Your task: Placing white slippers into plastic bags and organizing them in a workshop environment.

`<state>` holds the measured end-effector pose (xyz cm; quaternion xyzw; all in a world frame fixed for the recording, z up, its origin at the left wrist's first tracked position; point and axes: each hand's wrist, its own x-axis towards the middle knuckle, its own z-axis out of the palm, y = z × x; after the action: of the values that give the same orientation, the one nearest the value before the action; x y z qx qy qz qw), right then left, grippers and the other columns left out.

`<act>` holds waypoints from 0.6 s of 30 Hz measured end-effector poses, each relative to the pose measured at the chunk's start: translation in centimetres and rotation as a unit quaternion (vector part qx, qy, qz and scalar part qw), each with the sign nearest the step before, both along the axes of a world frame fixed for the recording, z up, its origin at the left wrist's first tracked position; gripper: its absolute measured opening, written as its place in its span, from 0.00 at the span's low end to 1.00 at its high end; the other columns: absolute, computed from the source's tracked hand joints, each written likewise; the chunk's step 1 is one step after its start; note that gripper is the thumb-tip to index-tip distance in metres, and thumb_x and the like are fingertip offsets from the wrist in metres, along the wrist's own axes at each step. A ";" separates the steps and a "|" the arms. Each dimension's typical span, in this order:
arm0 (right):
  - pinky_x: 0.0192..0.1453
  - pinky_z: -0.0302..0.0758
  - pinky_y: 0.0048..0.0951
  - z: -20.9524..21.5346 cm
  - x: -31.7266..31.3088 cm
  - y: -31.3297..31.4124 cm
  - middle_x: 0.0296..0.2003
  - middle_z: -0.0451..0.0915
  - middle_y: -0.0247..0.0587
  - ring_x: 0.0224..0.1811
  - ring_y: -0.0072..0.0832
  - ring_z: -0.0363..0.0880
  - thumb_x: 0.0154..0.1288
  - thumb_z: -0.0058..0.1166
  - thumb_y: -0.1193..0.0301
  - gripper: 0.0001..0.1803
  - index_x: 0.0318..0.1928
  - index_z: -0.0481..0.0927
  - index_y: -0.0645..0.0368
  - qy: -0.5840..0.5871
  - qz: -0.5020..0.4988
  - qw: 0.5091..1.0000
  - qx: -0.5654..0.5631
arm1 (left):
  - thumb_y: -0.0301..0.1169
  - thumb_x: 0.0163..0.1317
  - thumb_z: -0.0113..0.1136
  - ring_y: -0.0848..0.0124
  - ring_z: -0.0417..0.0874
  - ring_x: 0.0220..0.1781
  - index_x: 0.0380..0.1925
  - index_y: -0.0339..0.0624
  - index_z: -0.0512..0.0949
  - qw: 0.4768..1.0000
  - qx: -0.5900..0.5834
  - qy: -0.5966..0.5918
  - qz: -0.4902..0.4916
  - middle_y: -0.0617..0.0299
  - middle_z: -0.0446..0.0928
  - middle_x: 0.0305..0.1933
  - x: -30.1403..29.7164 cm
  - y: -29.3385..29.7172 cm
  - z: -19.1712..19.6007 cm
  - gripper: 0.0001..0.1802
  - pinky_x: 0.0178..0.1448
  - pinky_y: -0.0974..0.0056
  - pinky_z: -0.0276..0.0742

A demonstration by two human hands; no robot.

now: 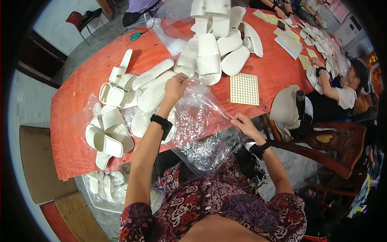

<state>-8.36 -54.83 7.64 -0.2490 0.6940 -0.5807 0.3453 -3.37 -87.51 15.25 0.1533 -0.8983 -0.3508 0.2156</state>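
Note:
A clear plastic bag [197, 111] is stretched between my two hands, its lower part hanging over the table's near edge. My left hand [176, 87] is closed on the bag's upper left side, beside a heap of white slippers [209, 58]. At the bag's right edge, my right hand [246, 124] pinches the film between thumb and fingers. Left of the bag, several white slippers lie with their soles up, one textured sole [155, 92] partly behind my left wrist. A sheet of small labels [244, 89] lies right of the heap.
The red wooden table [80, 133] also bears bagged slippers [105, 139] and teal scissors [137, 36]. A white bin [105, 205] with slippers stands below its left edge. To the right are a carved wooden chair [322, 147] and a seated person [332, 90] handling slippers.

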 end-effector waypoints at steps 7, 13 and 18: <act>0.36 0.68 0.27 3.7 -3.2 -2.6 0.34 0.73 0.41 0.34 0.26 0.70 0.60 0.49 0.63 0.15 0.36 0.70 0.63 0.245 0.001 0.966 0.080 | 0.34 0.51 0.58 0.63 0.79 0.27 0.29 0.43 0.76 0.998 -0.036 -0.025 -0.041 0.58 0.78 0.27 -1.4 4.3 0.0 0.08 0.31 0.62 0.73; 0.31 0.66 0.23 4.5 -4.6 -9.0 0.24 0.71 0.35 0.27 0.20 0.67 0.62 0.46 0.66 0.10 0.34 0.70 0.61 0.238 -0.101 0.964 -0.067 | 0.36 0.51 0.57 0.61 0.79 0.27 0.29 0.44 0.76 0.996 -0.036 -0.007 -0.080 0.58 0.78 0.26 -2.9 7.8 0.4 0.09 0.31 0.61 0.72; 0.28 0.64 0.22 2.8 -5.7 -9.5 0.19 0.68 0.33 0.23 0.18 0.65 0.63 0.44 0.69 0.08 0.32 0.70 0.61 0.201 -0.141 0.968 -0.057 | 0.40 0.51 0.57 0.58 0.78 0.28 0.31 0.45 0.77 0.996 -0.057 0.057 -0.030 0.55 0.77 0.24 -1.3 5.6 -0.1 0.12 0.32 0.58 0.72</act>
<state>-14.01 -64.36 10.44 -0.2794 0.7428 -0.6005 0.0983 -4.70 -81.95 15.17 0.0937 -0.9070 -0.3138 0.2646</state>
